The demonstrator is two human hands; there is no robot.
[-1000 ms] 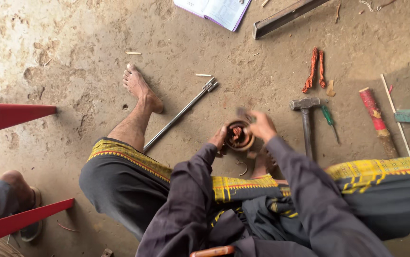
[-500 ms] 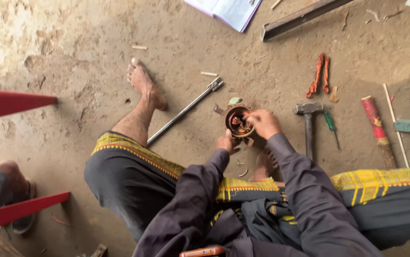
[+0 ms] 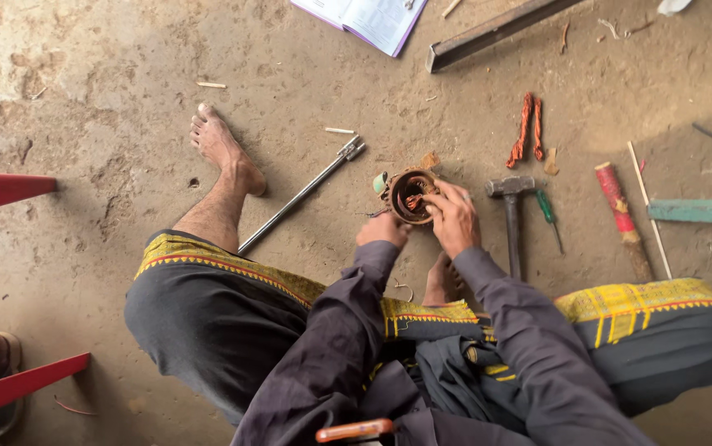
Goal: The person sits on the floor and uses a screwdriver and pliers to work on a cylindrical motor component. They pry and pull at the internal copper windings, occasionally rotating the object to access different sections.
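Two bare hands meet on a round, rust-brown metal motor stator with copper windings (image 3: 410,195), held low over the sandy ground in front of the seated person's knees, about the middle of the scene. The left hand (image 3: 382,230) cups the near-left rim from below, fingers curled shut against the shell. The right hand (image 3: 452,218) lies over the right rim, with its fingers (image 3: 437,196) bent into the open bore and pinched on the reddish windings inside; how tight the pinch is cannot be told.

To do this well, I judge the left hand should hold the shell steady and level while the right works the wire in small pulls, keeping the strands from kinking against the slot edges.

Just right of the stator a steel-headed hammer with a dark handle (image 3: 511,216) lies on the ground, a green-handled screwdriver (image 3: 549,216) beside it. Farther right is a red-wrapped wooden stick (image 3: 620,216), and beyond the hammer a pair of orange-red twisted copper wire bundles (image 3: 526,129). To the left a long grey metal rod (image 3: 300,195) runs slantwise past the bare foot (image 3: 220,145). At the far edge lie an open white book (image 3: 366,18) and a dark steel angle bar (image 3: 496,31).
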